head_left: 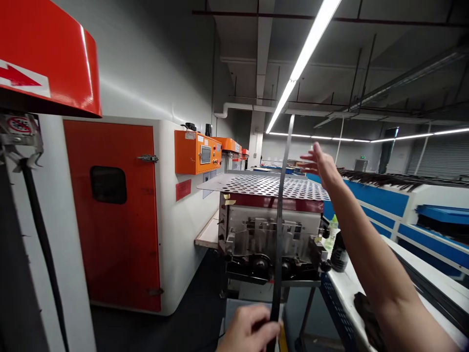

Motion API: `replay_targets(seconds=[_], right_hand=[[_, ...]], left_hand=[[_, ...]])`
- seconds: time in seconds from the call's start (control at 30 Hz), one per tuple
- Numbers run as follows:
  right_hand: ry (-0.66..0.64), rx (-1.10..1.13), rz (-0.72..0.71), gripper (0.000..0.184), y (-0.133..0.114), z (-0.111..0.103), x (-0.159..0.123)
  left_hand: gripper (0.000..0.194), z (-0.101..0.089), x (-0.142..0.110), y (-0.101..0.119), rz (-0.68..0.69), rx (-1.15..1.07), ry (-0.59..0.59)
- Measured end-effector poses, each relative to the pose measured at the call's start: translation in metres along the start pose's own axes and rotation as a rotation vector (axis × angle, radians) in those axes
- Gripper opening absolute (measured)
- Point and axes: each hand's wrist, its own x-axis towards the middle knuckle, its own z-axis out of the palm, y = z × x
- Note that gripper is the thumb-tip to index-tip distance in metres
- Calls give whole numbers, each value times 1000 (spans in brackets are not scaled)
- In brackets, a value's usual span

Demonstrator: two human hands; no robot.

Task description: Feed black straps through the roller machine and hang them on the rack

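My left hand [250, 329] sits at the bottom of the view, fingers closed round the lower end of a long thin metal strip [281, 215] that stands nearly upright. The strip rises past a machine [271, 239] topped by a perforated metal plate [264, 186]. My right arm reaches forward over the machine's right side. My right hand [319, 165] is raised beyond the far edge of the plate, fingers stretched out and holding nothing.
A white cabinet with an orange door [113, 215] and an orange control box [197, 152] stands on the left. A red guard [47, 54] hangs at top left. A white bench [366, 288] with bottles [337, 244] and blue conveyors [421, 210] run along the right.
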Motion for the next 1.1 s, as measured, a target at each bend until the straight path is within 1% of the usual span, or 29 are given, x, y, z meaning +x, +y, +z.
replay_targets(seconds=[0.03, 0.1, 0.13, 0.17, 0.2, 0.27, 0.3, 0.37, 0.4, 0.43, 0.47, 0.53, 0.6, 0.67, 0.73, 0.77, 0.83, 0.9, 1.0, 1.1], right_hand=[[-21, -34, -7, 56, 11, 2, -28], [-115, -94, 58, 56, 34, 9, -92], [-180, -116, 117, 57, 45, 15, -125], [-288, -116, 219, 54, 56, 22, -154], [-362, -96, 287, 49, 65, 30, -180], [-440, -29, 358, 43, 76, 44, -217], [-441, 7, 366, 42, 79, 50, -228], [-427, 52, 376, 42, 78, 56, -238], [-440, 54, 389, 41, 75, 57, -239], [-463, 42, 398, 40, 70, 56, -237], [-498, 21, 401, 38, 64, 55, -232], [-563, -27, 360, 35, 48, 50, -216], [-579, -87, 236, 31, 30, 45, -191], [-550, -169, 62, 27, 14, 40, -159], [-497, -251, -105, 25, 5, 36, -127], [-465, -283, -171, 24, 3, 35, -113], [-406, -325, -258, 23, 5, 35, -90], [-374, -368, -296, 22, 11, 36, -77], [-390, -393, -303, 24, 26, 37, -73], [-427, -320, -311, 27, 40, 38, -79]], left_hand=[[37, -5, 6, 16, 40, -3, -30], [38, -12, 20, 43, 120, 14, -52], [38, -14, 27, 52, 151, 29, -47], [37, -17, 33, 58, 170, 43, -47], [36, -19, 38, 62, 175, 50, -48], [38, -25, 46, 63, 148, 68, -71], [42, -29, 49, 65, 127, 82, -87], [53, -38, 59, 75, 106, 101, -103], [56, -43, 67, 85, 116, 96, -107], [54, -48, 76, 100, 146, 79, -114], [49, -53, 87, 118, 188, 50, -122], [31, -62, 110, 164, 294, -18, -162], [20, -70, 130, 215, 395, -41, -193], [15, -73, 144, 262, 513, 11, -219], [12, -73, 152, 299, 635, 57, -208], [11, -72, 154, 313, 687, 69, -184], [10, -69, 157, 330, 755, 89, -122], [10, -66, 158, 334, 789, 114, -62], [10, -62, 159, 322, 805, 135, 3], [10, -60, 159, 301, 812, 153, 30]])
